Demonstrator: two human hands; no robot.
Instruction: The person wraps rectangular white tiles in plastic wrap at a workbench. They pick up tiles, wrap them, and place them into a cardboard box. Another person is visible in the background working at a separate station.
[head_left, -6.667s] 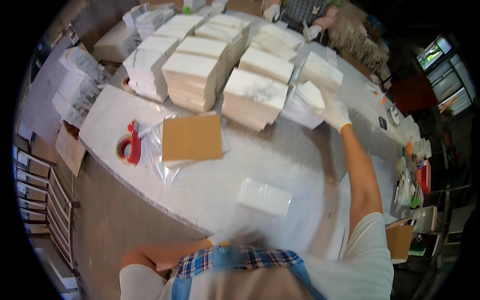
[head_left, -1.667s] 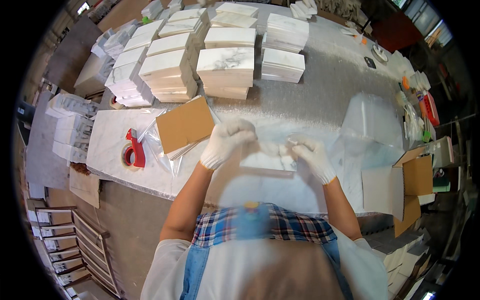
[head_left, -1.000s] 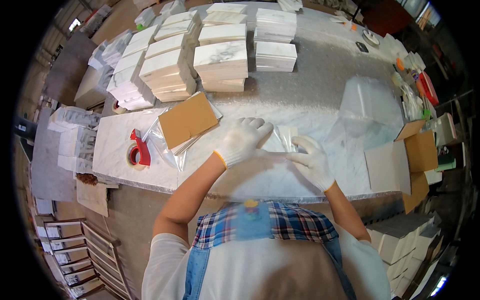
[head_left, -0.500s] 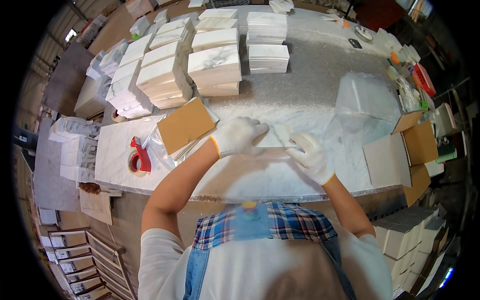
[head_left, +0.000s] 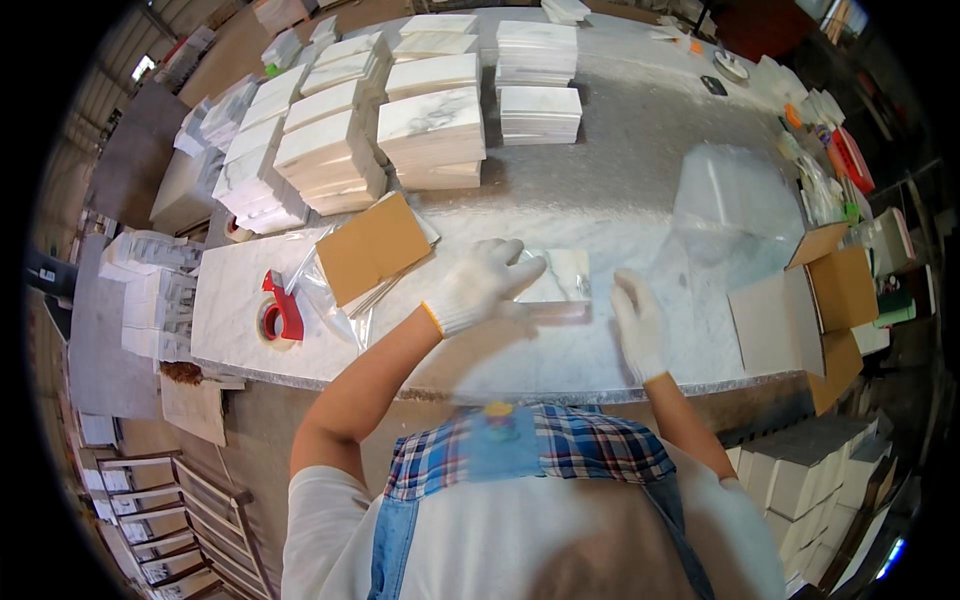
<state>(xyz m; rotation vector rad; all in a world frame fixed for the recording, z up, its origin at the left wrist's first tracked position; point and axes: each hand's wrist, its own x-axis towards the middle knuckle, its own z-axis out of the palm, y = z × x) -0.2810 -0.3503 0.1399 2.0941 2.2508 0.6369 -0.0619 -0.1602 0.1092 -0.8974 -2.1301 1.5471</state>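
Note:
A short stack of white, grey-veined marble tiles [head_left: 562, 276] lies on the pale marble worktop in front of me. My left hand [head_left: 480, 288], in a white knitted glove, rests against the left end of this stack with its fingers spread, partly over the top tile. Beneath the palm the contact is hidden. My right hand [head_left: 638, 322], gloved too, is just right of the tiles and apart from them. Its fingers are stretched out and nothing shows in them. Left of my left hand lies a brown cardboard sheet [head_left: 372, 248] on white sheets and clear plastic film.
A red tape dispenser [head_left: 288, 312] sits at the left. Several tall tile stacks [head_left: 430, 118] fill the far left and middle. Clear plastic bags [head_left: 735, 200] and an opened cardboard box [head_left: 775, 320] are at right. Boxes [head_left: 800, 465] stand below the table's right end.
My right hand has let go of the tiles' right end and moved slightly right and down. My left hand stays at the left end, its fingers more spread.

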